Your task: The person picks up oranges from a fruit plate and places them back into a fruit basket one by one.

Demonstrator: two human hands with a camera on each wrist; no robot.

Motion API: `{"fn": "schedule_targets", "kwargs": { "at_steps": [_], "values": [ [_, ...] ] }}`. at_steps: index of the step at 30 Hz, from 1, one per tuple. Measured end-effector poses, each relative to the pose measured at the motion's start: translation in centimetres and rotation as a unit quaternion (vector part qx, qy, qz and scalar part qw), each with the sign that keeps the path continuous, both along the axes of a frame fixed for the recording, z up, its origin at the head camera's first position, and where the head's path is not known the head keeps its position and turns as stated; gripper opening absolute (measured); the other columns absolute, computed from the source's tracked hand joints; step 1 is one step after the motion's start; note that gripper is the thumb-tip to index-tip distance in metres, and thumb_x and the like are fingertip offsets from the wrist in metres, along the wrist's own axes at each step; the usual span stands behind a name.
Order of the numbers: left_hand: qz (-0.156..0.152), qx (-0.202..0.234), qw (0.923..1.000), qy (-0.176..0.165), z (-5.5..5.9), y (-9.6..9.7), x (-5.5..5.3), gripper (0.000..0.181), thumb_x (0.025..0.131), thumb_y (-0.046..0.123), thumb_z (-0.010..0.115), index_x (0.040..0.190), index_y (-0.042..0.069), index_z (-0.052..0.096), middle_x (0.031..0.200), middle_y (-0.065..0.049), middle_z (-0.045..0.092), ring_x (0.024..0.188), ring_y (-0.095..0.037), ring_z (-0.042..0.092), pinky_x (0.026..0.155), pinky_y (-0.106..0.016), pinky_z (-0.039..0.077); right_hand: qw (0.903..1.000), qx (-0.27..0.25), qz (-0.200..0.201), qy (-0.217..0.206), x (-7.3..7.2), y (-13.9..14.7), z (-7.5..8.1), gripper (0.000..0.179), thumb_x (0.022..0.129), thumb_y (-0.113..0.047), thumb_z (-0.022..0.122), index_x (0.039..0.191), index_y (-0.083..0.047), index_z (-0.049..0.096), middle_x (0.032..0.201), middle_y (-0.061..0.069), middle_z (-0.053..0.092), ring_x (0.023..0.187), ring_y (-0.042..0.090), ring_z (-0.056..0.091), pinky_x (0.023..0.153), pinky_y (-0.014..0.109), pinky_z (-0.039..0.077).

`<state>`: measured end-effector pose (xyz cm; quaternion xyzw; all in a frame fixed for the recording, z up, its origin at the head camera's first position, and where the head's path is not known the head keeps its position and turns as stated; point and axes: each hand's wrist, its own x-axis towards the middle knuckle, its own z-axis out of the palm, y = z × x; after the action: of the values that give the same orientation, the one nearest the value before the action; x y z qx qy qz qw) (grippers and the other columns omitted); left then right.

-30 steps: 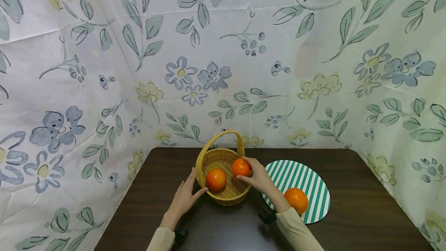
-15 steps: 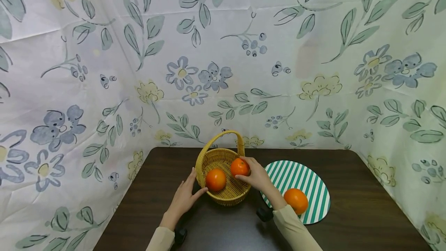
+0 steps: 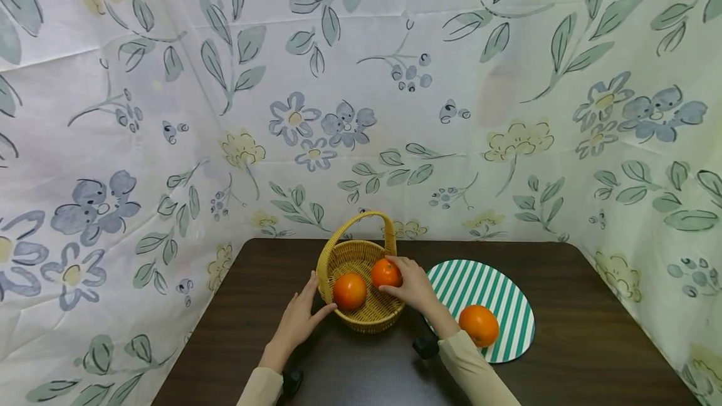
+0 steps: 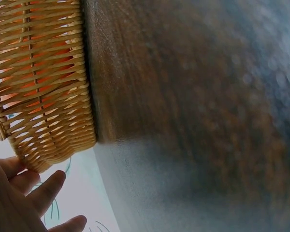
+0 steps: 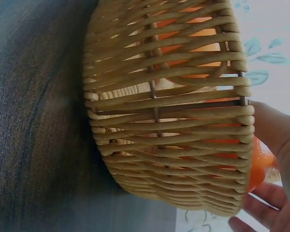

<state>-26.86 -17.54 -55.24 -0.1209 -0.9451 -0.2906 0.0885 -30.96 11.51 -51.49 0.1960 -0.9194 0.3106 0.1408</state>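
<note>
A yellow wicker basket [image 3: 369,322] with an arched handle stands on the table. One orange [image 3: 349,291] lies in it, towards the left. My right hand [image 3: 415,284] reaches over the right rim and holds a second orange [image 3: 386,273] low inside the basket, thumb in front and fingers behind. In the right wrist view, part of that orange [image 5: 257,166] shows between thumb and fingers at the rim. My left hand [image 3: 299,317] rests at the basket's left side with fingers spread and fairly straight, thumb tip at the front rim. The left wrist view has its fingertips against the wicker [image 4: 43,106].
A round mat [image 3: 516,306] with green and white stripes lies to the right of the basket. A third orange [image 3: 479,325] sits on it, just beyond my right sleeve. Floral cloth [image 3: 361,111] hangs behind the dark wooden table [image 3: 586,331].
My right hand has moved slightly left and down with the orange, deeper into the basket. The left hand, basket and mat have stayed put.
</note>
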Motion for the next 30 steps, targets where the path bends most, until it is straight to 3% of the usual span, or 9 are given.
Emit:
{"fn": "schedule_targets", "kwargs": {
  "at_steps": [11,30],
  "values": [
    [0.001,-0.008,1.0000,-0.005,-0.1,-0.1,-0.1,0.089,0.083,0.066,0.049,0.150,0.018,0.017,0.155,-0.001,0.013,0.138,-0.022,0.028,0.110,-0.054,0.020,0.9993,0.024,0.008,0.027,-0.8,-0.3,-0.6,0.069,0.072,-0.041,0.078,0.130,-0.013,0.054,0.125,0.010,0.056,0.110,0.031,0.052,0.089,0.050,0.038],
    [-0.004,0.004,0.9999,0.010,0.1,0.2,0.1,0.085,0.085,0.059,0.054,0.150,0.017,0.019,0.154,-0.005,0.016,0.135,-0.027,0.032,0.108,-0.056,0.023,0.9988,0.044,0.013,0.017,-1.0,-1.4,-1.5,0.068,0.071,-0.040,0.078,0.129,-0.015,0.054,0.121,0.008,0.056,0.110,0.029,0.051,0.087,0.051,0.035]
  ]
}}
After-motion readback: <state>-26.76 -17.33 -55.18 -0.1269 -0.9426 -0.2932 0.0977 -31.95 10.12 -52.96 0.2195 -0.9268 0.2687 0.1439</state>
